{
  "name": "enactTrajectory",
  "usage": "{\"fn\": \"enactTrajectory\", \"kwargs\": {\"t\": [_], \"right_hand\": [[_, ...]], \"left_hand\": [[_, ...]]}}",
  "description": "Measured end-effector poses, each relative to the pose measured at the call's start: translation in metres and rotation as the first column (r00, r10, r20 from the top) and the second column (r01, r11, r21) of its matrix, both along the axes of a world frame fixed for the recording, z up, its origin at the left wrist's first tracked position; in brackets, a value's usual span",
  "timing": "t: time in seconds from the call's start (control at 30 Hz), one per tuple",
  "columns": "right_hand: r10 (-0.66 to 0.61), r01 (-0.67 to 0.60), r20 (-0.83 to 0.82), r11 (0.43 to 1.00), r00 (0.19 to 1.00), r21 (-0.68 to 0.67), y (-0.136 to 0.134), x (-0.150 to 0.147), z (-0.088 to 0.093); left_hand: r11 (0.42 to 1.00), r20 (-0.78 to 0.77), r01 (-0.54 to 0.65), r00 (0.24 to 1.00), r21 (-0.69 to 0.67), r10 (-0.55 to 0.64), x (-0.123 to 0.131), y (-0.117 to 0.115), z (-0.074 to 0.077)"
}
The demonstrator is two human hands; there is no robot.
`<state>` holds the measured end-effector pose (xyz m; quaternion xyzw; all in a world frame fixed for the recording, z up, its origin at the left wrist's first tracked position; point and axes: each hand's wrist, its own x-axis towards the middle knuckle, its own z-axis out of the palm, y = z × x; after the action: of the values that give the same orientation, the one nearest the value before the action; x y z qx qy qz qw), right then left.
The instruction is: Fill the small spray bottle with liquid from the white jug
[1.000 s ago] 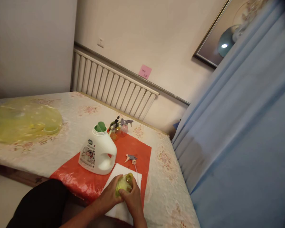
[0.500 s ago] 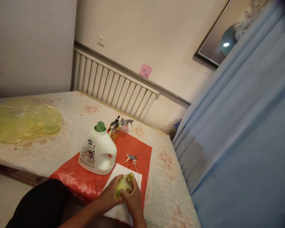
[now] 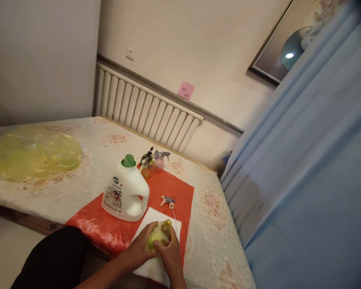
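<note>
Between my two hands is a small clear yellow spray bottle (image 3: 160,233) without its spray head, tilted with its open neck to the upper right. My left hand (image 3: 144,243) wraps its left side, and my right hand (image 3: 170,251) grips the right side, thumb across the front. Below them lies a folded white cloth (image 3: 150,269) on a red plastic sheet (image 3: 180,192). A grey and pink spray trigger head (image 3: 168,200) with a thin tube rests just beyond the cloth. A large white jug (image 3: 128,196) with a green spout in its mouth stands upright to the left.
Several spray bottles (image 3: 158,162) stand behind the jug. A yellow plastic bag (image 3: 33,154) lies at the left of the flowered tablecloth (image 3: 210,200). Blue curtains (image 3: 289,160) hang on the right, and a radiator (image 3: 144,108) lines the wall.
The view has shifted slightly. Both hands keep hold of the yellow bottle, and it stays in nearly the same place and tilt.
</note>
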<state>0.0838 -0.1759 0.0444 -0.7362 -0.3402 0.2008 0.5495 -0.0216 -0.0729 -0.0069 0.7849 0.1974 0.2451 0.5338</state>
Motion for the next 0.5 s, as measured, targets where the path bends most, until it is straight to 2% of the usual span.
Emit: {"fn": "enactTrajectory", "kwargs": {"t": [0.2, 0.5], "right_hand": [[0.012, -0.012, -0.008, 1.000, 1.000, 0.017, -0.0007, -0.0001, -0.0050], [-0.001, 0.002, -0.019, 1.000, 1.000, 0.012, -0.0006, -0.0028, -0.0006]], "left_hand": [[1.000, 0.011, 0.002, 1.000, -0.003, -0.002, -0.0011, 0.0002, -0.0018], [1.000, 0.020, 0.005, 1.000, -0.011, -0.005, 0.0021, 0.0007, -0.0076]]}}
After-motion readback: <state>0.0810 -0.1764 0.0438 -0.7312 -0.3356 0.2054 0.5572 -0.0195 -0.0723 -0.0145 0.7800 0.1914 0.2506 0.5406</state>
